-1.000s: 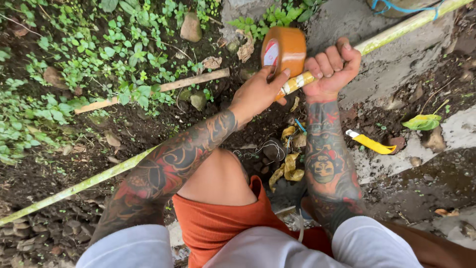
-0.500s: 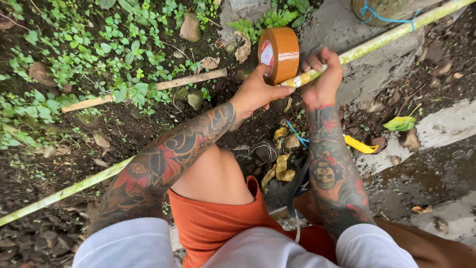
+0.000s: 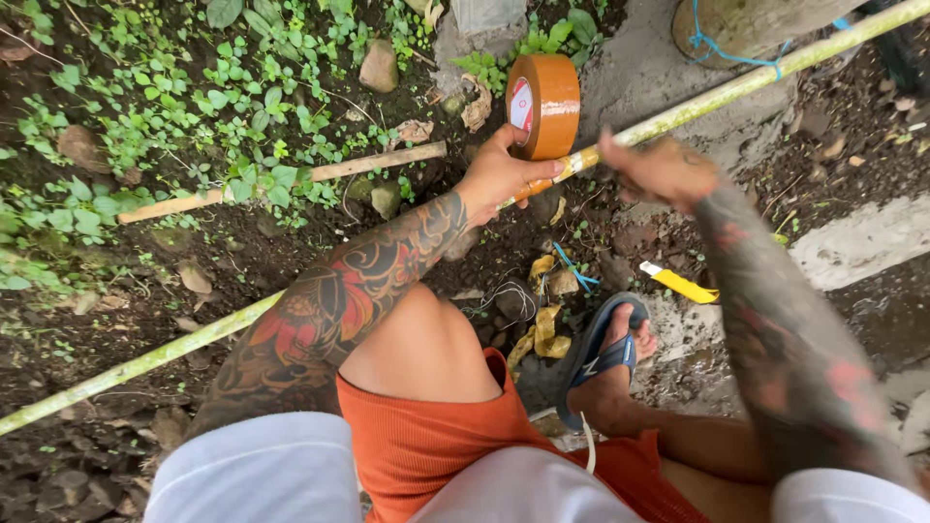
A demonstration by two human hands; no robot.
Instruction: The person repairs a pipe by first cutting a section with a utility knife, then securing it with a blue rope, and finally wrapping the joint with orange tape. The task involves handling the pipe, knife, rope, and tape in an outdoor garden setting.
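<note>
A long green-yellow bamboo pole runs from the lower left to the upper right. My left hand grips it where orange-brown tape is wound around it. A roll of the same tape stands just above that hand, joined to the pole by its strip. My right hand is blurred and lies back-up over the pole, just right of the roll, with its fingers curled around the pole.
A yellow utility knife lies on the soil to the right. A short wooden stick and stones lie among green plants at left. My foot in a blue sandal rests below. A post with blue string stands at top right.
My right hand has turned from palm-up to back-up on the pole and shifted right. The tape roll stays above my left hand.
</note>
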